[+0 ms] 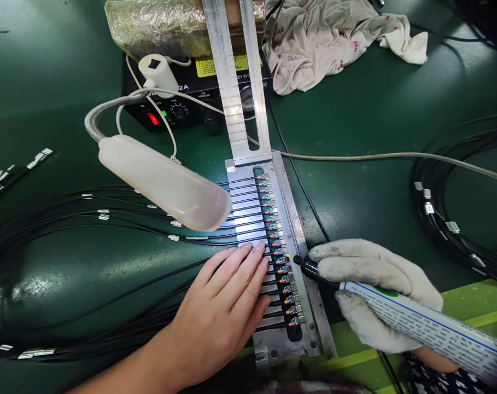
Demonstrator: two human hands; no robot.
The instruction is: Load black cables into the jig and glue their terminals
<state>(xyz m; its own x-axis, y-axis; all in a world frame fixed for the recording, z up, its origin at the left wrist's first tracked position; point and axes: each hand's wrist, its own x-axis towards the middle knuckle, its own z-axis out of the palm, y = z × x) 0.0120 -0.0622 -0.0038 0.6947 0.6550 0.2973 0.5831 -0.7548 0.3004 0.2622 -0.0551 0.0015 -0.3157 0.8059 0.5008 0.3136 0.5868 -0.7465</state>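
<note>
My left hand (227, 309) lies palm down on the black cables (248, 225) at the metal fixture (303, 284), its fingers stretched out side by side. A row of small connectors (276, 226) with exposed coloured wires sits along the fixture's slot. My right hand (375, 290), in a white glove, is wrapped round a white printed tube (428, 328) with a black nozzle (309, 268). The nozzle's tip is beside the connectors, just right of my left fingertips. Whether it touches one, I cannot tell.
A white lamp (164, 183) hangs over the cables. Behind it stand a black control box (199, 104) and a plastic-wrapped bundle (162, 27). A crumpled cloth (326, 44) lies at the back; coiled cables (432, 219) lie at the right.
</note>
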